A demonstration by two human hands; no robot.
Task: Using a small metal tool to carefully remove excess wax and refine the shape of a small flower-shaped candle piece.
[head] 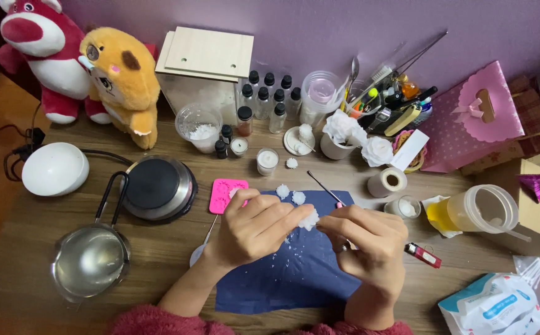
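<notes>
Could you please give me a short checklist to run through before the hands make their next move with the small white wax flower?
1. White wax flower pinched between left hand and right hand: ok.
2. Thin pick tool in the right hand, tip clear of the flower: ok.
3. Blue cloth under the hands to catch white crumbs: ok.
4. Two finished white flowers lying apart from the hands on the cloth: ok.
5. Pink mould within reach beside the left hand: ok.
6. Hot plate switched off: cannot tell.
</notes>
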